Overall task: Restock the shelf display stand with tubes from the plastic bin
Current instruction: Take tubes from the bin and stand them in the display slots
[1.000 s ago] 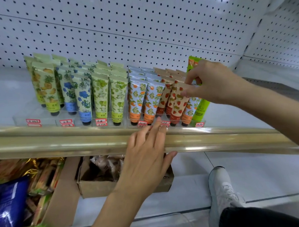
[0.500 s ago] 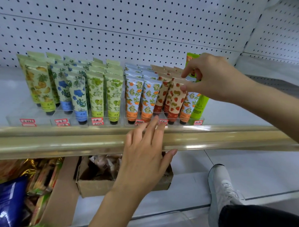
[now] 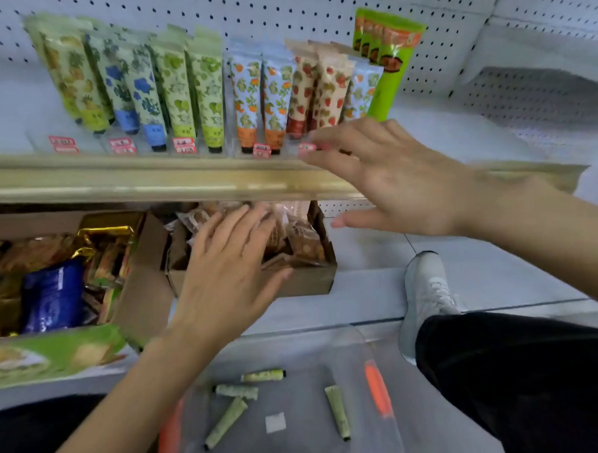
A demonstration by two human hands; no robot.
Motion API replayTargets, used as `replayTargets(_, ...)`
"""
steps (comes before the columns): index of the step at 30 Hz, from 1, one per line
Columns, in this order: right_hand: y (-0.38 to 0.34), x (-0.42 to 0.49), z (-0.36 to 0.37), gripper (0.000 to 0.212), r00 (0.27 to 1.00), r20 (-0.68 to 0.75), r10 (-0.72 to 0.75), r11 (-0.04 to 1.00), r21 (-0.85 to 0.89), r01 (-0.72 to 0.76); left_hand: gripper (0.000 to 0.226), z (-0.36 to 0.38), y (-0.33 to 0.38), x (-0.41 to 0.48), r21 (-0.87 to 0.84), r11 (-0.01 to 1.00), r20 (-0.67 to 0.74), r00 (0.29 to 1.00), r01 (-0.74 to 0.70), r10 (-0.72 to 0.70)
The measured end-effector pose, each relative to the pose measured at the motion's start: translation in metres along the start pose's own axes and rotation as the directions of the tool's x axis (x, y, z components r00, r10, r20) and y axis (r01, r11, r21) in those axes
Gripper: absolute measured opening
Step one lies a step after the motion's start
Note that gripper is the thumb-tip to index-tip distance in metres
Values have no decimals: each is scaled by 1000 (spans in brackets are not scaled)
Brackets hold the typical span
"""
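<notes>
Stand (image 3: 92, 148) looks nearly full; four tubes (image 3: 237, 391) left in bin (image 3: 300, 445).
Left hand (image 3: 224, 274) and right hand (image 3: 398, 184): fingers released, holding nothing.

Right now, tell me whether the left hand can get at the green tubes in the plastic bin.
Probably yes. The left hand is open and empty by the cardboard box, and the plastic bin below it is open-topped, with nothing covering the green tubes.
</notes>
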State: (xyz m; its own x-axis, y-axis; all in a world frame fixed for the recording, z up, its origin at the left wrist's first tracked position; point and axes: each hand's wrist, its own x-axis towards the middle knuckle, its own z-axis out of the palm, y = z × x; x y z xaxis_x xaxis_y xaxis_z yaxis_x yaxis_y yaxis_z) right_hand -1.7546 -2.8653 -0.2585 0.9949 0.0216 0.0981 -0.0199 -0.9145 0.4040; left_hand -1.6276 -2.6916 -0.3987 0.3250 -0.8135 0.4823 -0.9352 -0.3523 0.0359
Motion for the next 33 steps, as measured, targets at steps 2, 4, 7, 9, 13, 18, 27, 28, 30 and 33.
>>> replayTargets(2, -16, -12, 13, 80, 998, 56, -33, 997, 68, 29, 62, 0, -4, -21, -4, 1000, 44, 999, 28, -28)
replayTargets(4, -32, -21, 23, 85, 992, 118, -46, 991, 133, 30, 62, 1, -7, -44, -31, 996, 69, 994, 82, -80)
replayTargets(7, -60, -33, 46, 90, 971, 229, -64, 968, 249, 5, 62, 5, -9, -78, -65, 985, 127, 981, 158, -149)
replayTargets(9, -86, -42, 72, 92, 943, 305, -131, 944, 328, 25, 62, 11, -12, -104, -71, 978, 188, 965, 198, -181)
replayTargets(13, -139, -59, 143, 91, 840, 486, -242, 910, 413, 23, 71, 33, -21, -159, -66, 957, 319, 915, 281, -247)
replayTargets(18, -187, -67, 210, 86, 682, 676, -279, 806, 551, -217, 81, 64, -31, -211, -52, 847, 482, 756, 529, -442)
replayTargets(27, -228, -105, 330, 83, 364, 929, -63, 370, 361, -856, 78, 150, -25, -262, -208, 401, 606, 439, 892, -663)
replayTargets(28, -226, -111, 345, 79, 326, 945, -31, 327, 318, -890, 82, 160, -22, -267, -226, 368, 592, 427, 902, -684)
replayTargets(30, -223, -123, 373, 75, 240, 971, 21, 236, 228, -945, 82, 175, -17, -277, -264, 371, 538, 455, 891, -710)
replayTargets(33, -223, -137, 409, 81, 134, 987, 93, 103, 124, -987, 69, 183, -10, -283, -300, 378, 443, 479, 876, -758)
